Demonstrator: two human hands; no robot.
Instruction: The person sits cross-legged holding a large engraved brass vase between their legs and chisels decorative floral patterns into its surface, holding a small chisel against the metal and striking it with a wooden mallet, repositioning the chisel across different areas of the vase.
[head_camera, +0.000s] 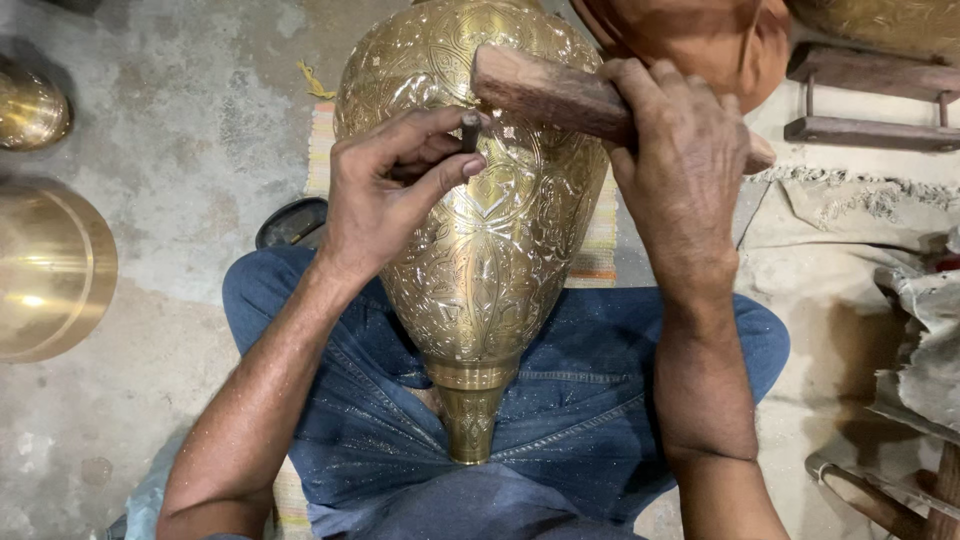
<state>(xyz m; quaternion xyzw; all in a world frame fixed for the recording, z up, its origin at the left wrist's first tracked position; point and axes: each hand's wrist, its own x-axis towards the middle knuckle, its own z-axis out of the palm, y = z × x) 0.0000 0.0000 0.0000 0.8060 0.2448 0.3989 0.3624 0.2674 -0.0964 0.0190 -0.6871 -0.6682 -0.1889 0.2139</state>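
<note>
A large brass vase (480, 230) lies across the lap of the person, on blue jeans (600, 400), with its narrow neck pointing to the body. Nearly all the surface that shows is already covered with fine engraved pattern; I judge the work as far advanced, and what is left is probably small details under the fingers, though the far side of the vase cannot be seen.

The right hand (685, 175) is closed fully around a wooden mallet (560, 95), whose head is just above the fingertips of the other hand. The left hand (385, 190) pinches a small dark punch (470, 130) between thumb and fingers, its tip on the brass.

To the left of the left fingers, well apart, two brass bowls (50, 265) are cut by the frame. The point of the punch is hidden by the fingers.
</note>
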